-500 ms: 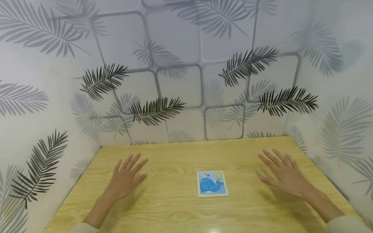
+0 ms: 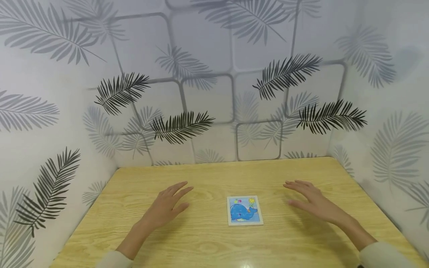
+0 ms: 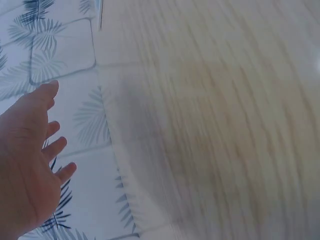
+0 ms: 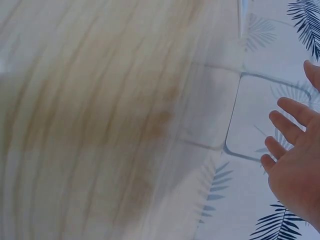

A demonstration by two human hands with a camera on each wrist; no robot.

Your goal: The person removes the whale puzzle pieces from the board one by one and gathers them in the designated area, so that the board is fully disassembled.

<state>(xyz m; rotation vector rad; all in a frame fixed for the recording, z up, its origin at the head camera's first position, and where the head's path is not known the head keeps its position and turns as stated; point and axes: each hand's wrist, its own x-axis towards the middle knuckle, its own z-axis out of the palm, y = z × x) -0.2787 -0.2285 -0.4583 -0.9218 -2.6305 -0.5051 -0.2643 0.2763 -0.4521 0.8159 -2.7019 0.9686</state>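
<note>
- head view: whale picture panel lies flat around mid-table, between the hands, apart from both
- left hand: left of panel, fingers released and loosely extended, palm turned toward it
- right hand: right of panel, fingers likewise released, loosely extended
- pale sleeves on both arms, near side
- table: light wood grain
- leaf-print wall along table's far edge

Pale walls with grey and black fronds line the far and side edges of the wood-grain bench. A glint toward the near edge is probably reflection.
</note>
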